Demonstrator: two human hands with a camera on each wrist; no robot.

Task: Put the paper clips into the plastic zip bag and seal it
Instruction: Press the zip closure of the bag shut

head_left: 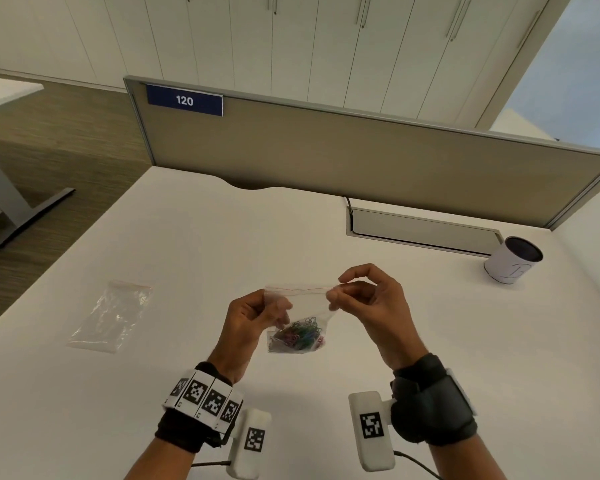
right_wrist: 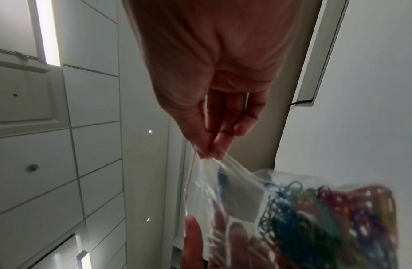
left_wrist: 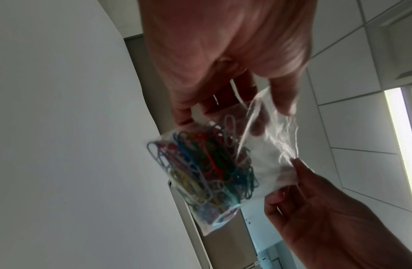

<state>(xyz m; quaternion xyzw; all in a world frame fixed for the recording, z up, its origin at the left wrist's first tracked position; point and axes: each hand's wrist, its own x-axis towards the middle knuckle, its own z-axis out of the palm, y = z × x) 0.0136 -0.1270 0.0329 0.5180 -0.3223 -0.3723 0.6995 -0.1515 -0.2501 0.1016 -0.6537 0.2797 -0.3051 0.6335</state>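
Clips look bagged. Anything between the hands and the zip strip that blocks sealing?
Nothing visible. The left hand and right hand already hold the zip bag at its red-lined top; the paper clips sit low, away from the strip.

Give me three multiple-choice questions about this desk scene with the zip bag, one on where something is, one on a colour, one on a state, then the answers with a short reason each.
1. Where are the paper clips?
A. Loose on the desk
B. Inside the held bag
C. In the cup

2. What colour is the line along the top of the held bag?
A. Red
B. Blue
C. Black

3. How is the held bag supported?
A. Lying flat on the desk
B. Held by one hand only
C. Held up by both hands

Answers:
1 B: the coloured clips are bunched in the bag's bottom, not in the cup.
2 A: a thin red strip runs along the top edge.
3 C: the left hand grips its left side and the right hand pinches the top right corner, above the desk.
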